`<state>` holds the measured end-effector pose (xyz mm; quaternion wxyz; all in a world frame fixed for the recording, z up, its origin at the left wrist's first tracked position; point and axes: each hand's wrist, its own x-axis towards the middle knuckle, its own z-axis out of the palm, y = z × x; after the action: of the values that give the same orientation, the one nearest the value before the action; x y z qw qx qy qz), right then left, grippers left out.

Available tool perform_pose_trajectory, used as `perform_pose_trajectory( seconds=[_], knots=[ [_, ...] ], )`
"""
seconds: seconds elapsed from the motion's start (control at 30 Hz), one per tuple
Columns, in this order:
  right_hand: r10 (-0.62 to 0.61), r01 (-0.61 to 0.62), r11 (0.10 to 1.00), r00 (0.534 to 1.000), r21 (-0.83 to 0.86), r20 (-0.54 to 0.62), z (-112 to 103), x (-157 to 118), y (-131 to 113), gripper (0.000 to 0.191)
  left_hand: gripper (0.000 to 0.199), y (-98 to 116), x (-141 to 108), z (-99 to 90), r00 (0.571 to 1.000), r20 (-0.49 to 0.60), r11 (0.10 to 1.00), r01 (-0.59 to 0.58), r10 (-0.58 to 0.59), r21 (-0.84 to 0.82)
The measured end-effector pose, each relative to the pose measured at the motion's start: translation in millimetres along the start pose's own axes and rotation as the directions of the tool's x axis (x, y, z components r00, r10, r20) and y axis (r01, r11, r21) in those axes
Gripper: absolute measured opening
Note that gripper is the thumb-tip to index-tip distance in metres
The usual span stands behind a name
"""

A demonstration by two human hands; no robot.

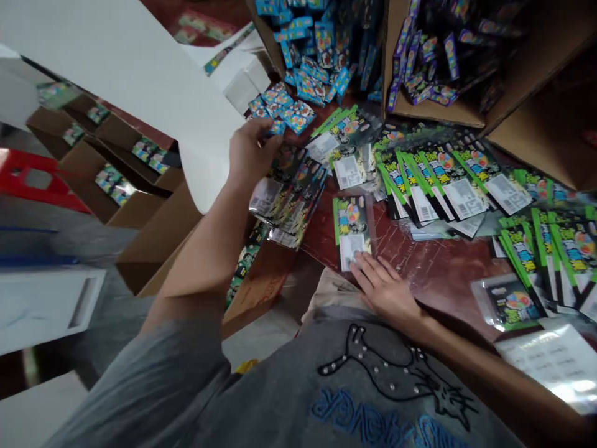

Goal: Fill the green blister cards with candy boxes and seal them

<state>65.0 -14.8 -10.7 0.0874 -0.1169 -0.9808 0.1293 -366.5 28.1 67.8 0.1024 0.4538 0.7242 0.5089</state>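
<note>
My left hand (254, 149) reaches to the near side of a group of small blue boxes (298, 115) with coloured prints. Thumb and forefinger close at the edge of one blue box (278, 128); the other fingers are partly hidden. Below that hand lies a fanned stack of dark printed packets (291, 202) in clear plastic. In front of my body a single green-and-black packet (353, 227) lies flat on the dark red table (321, 239). My right hand (385, 289) lies with its fingers stretched out, fingertips on the packet's lower edge.
Cardboard boxes at the back hold loose blue boxes (321, 43) and purple boxes (424, 62). Rows of green-and-black packets (448, 174) cover the right side, near a shiny clear sheet (555, 361). Open cartons (112, 177) stand at the left, below a white panel (140, 68).
</note>
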Motion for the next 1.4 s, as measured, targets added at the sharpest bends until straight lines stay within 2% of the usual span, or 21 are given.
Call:
perform_pose_trajectory(
  seconds=[0.03, 0.07, 0.1, 0.17, 0.23, 0.27, 0.33, 0.43, 0.47, 0.53, 0.6, 0.67, 0.7, 0.87, 0.97, 1.1, 1.2, 1.27, 1.33, 1.37, 1.4],
  knots=[
    [-0.042, 0.043, 0.999, 0.998, 0.029, -0.048, -6, -12, 0, 0.053, 0.053, 17, -16, 6.0, 0.997, -0.054, 0.997, -0.046, 0.049, 0.062],
    [-0.057, 0.064, 0.996, 0.993, 0.063, -0.106, -14, -22, 2, 0.055, 0.047, 37, -34, 11.0, 0.996, -0.047, 0.993, -0.067, 0.071, 0.100],
    [-0.034, 0.051, 0.994, 0.984, 0.094, -0.174, -25, -29, 5, 0.058, 0.042, 57, -53, 14.7, 0.998, 0.043, 0.993, -0.052, 0.048, 0.102],
    [0.111, -0.073, 0.989, 0.936, 0.125, -0.334, -49, -36, 12, 0.070, 0.058, 91, -91, 20.9, 0.971, 0.231, 0.987, 0.025, -0.062, 0.160],
    [0.198, -0.156, 0.980, 0.859, 0.127, -0.473, -70, -36, 14, 0.082, 0.073, 108, -122, 31.6, 0.893, 0.427, 0.989, 0.113, -0.144, 0.097],
    [0.169, -0.127, 0.985, 0.848, 0.118, -0.502, -78, -34, 12, 0.083, 0.075, 110, -134, 40.6, 0.846, 0.511, 0.986, 0.166, -0.151, 0.017],
    [0.019, 0.027, 0.995, 0.893, 0.095, -0.450, -87, -31, 6, 0.074, 0.069, 107, -151, 65.4, 0.791, 0.602, 0.948, 0.264, -0.106, -0.179],
    [-0.162, 0.191, 0.978, 0.947, 0.080, -0.279, -91, -27, 1, 0.050, 0.050, 105, -165, 107.1, 0.808, 0.589, 0.912, 0.253, -0.017, -0.322],
    [-0.153, 0.178, 0.981, 0.954, 0.077, -0.258, -93, -27, 4, 0.055, 0.044, 107, -169, 118.7, 0.806, 0.591, 0.918, 0.218, 0.021, -0.331],
    [-0.019, 0.042, 0.997, 0.952, 0.068, -0.307, -98, -28, 14, 0.074, 0.035, 118, -178, 135.5, 0.765, 0.635, 0.931, 0.142, 0.112, -0.336],
    [0.183, -0.172, 0.983, 0.897, 0.061, -0.403, -107, -30, 28, 0.064, 0.029, 132, -188, 144.5, 0.703, 0.694, 0.948, 0.092, 0.155, -0.304],
    [0.320, -0.318, 0.945, 0.839, 0.080, -0.441, -117, -34, 40, 0.042, 0.028, 143, -195, 148.4, 0.652, 0.744, 0.970, 0.055, 0.144, -0.236],
    [0.355, -0.343, 0.933, 0.834, 0.106, -0.424, -121, -36, 45, 0.035, 0.029, 147, -198, 149.2, 0.635, 0.761, 0.978, 0.039, 0.135, -0.206],
    [0.398, -0.336, 0.902, 0.890, 0.272, -0.221, -146, -46, 56, 0.031, 0.034, 161, -200, 146.4, 0.512, 0.839, 0.982, -0.047, 0.182, -0.184],
    [0.391, -0.333, 0.889, 0.909, 0.314, -0.142, -161, -47, 58, 0.026, 0.037, 166, -198, 142.0, 0.435, 0.886, 0.987, -0.095, 0.157, -0.128],
    [0.439, -0.394, 0.832, 0.898, 0.389, -0.029, -173, -44, 59, 0.022, 0.033, 172, -197, 137.7, 0.439, 0.888, 0.990, -0.084, 0.138, -0.112],
    [0.371, -0.370, 0.825, 0.925, 0.427, 0.083, -178, -44, 60, 0.022, 0.030, 175, -192, 134.3, 0.414, 0.901, 0.992, -0.077, 0.126, -0.103],
    [0.260, -0.298, 0.827, 0.955, 0.477, 0.145, -181, -46, 61, 0.023, 0.023, 177, -188, 132.6, 0.315, 0.937, 0.988, -0.014, 0.151, -0.155],
    [0.144, -0.221, 0.807, 0.973, 0.548, 0.182, -184, -50, 62, 0.019, 0.025, 175, -186, 133.2, 0.173, 0.965, 0.956, 0.183, 0.198, -0.229],
    [0.099, -0.192, 0.794, 0.977, 0.576, 0.189, -185, -52, 62, 0.017, 0.030, 174, -185, 134.5, 0.124, 0.969, 0.925, 0.292, 0.214, -0.242],
    [0.073, -0.173, 0.790, 0.979, 0.588, 0.191, -186, -54, 63, 0.017, 0.033, 171, -185, 136.5, 0.106, 0.971, 0.893, 0.381, 0.216, -0.240]
  ],
)
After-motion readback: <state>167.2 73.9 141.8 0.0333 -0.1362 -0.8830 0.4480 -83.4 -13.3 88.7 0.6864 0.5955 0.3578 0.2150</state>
